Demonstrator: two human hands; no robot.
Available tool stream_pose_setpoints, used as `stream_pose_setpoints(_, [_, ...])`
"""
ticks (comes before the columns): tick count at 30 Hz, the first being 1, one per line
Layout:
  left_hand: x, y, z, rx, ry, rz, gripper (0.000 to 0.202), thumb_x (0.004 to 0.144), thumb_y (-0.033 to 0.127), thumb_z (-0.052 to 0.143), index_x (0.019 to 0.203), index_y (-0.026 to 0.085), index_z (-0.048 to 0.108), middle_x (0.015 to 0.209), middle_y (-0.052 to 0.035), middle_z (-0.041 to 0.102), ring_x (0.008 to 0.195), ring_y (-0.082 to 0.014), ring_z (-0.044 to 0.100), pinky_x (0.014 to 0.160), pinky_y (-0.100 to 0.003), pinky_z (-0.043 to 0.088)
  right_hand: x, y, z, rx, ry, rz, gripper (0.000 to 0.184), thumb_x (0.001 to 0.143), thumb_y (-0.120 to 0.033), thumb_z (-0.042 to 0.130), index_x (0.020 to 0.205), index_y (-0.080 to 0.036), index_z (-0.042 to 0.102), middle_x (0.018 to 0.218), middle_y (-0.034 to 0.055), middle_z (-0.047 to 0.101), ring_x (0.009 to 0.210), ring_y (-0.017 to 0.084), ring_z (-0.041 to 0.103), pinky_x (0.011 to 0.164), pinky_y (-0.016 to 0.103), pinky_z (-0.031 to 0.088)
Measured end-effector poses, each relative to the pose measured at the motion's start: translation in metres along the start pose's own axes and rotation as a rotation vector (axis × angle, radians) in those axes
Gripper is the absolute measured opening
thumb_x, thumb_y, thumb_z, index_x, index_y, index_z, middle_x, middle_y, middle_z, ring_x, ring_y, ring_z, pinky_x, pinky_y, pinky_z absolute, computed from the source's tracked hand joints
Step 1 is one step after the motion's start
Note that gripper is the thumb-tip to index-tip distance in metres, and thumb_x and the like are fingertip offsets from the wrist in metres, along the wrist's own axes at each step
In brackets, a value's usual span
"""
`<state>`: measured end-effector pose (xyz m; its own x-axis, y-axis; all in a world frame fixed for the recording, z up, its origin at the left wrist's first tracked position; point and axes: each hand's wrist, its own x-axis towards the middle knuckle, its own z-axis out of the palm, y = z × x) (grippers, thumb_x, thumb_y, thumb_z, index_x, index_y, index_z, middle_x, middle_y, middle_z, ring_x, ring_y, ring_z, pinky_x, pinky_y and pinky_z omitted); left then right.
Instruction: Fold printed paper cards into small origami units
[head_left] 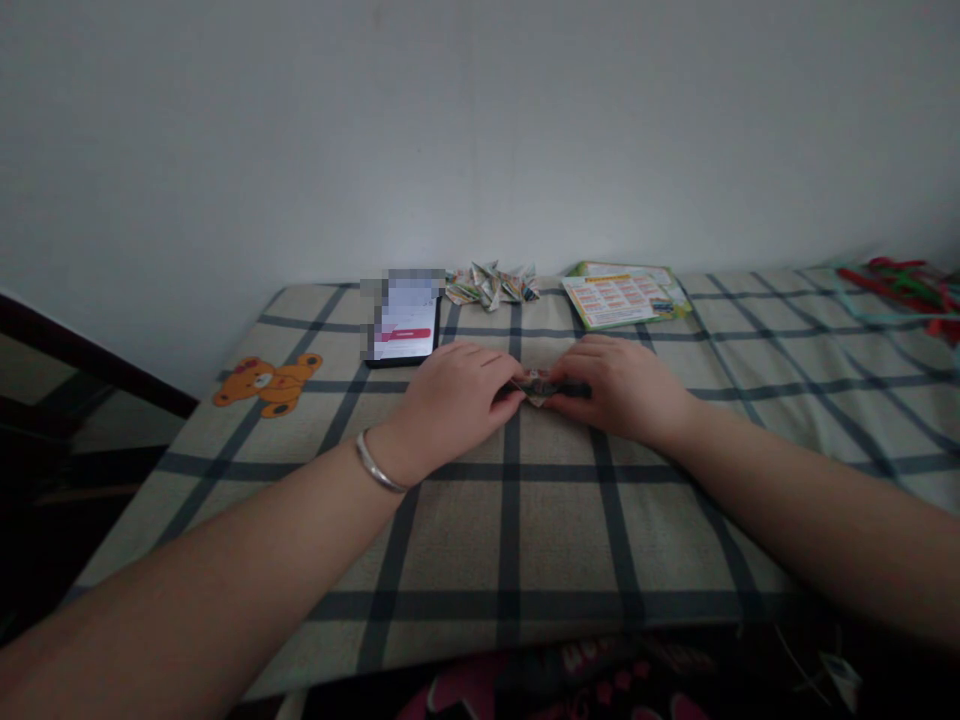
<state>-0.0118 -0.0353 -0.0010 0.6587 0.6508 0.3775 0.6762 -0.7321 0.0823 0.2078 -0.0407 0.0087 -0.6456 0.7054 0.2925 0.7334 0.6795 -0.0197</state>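
A small piece of folded printed paper (537,386) is pinched between my two hands, just above or on the checked tablecloth. My left hand (469,392), with a silver bangle (377,462) at the wrist, closes thumb and fingers on its left end. From the other side my right hand (621,385) grips the right end. Only the middle of the paper shows; the fingers cover the rest. Behind my hands, several folded paper pieces (493,287) lie in a cluster by the wall.
A phone (405,325) with a lit screen lies left of the cluster. Printed leaflets (626,298) are stacked to its right. A bear cutout (268,384) rests on the checked tablecloth (465,540) at left. Red and green items (911,285) sit far right. The wall (480,130) borders the back.
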Motion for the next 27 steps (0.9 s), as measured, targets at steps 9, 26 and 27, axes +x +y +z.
stream_pose_setpoints(9, [0.003,-0.01,0.003,-0.189,-0.01,-0.081,0.011,0.084,0.03,0.068,0.088,0.019,0.066,0.092,-0.0014,0.07,0.091,-0.0204,0.064,0.084,-0.036,0.047,0.0,0.008,0.007,0.154,0.03,0.121,0.018,0.082,-0.036,0.069,0.08,-0.019,0.066,0.08,0.0042,0.066,0.075,0.018,0.058,0.063,0.028,0.039])
stream_pose_setpoints(26, [0.001,-0.006,0.002,-0.34,0.084,-0.214,0.016,0.08,0.031,0.07,0.09,0.021,0.063,0.087,0.0013,0.069,0.083,-0.0168,0.065,0.073,-0.029,0.047,-0.001,0.008,0.008,0.445,0.195,0.158,0.01,0.08,-0.028,0.071,0.077,-0.019,0.067,0.077,0.0017,0.07,0.07,0.015,0.06,0.06,0.026,0.039])
stream_pose_setpoints(27, [0.001,-0.005,0.002,-0.335,0.093,-0.21,0.018,0.081,0.031,0.07,0.094,0.021,0.063,0.09,0.0008,0.07,0.085,-0.017,0.065,0.075,-0.03,0.048,0.0,0.007,0.008,0.447,0.198,0.157,0.01,0.08,-0.027,0.071,0.076,-0.019,0.067,0.076,0.0014,0.07,0.07,0.015,0.06,0.06,0.026,0.039])
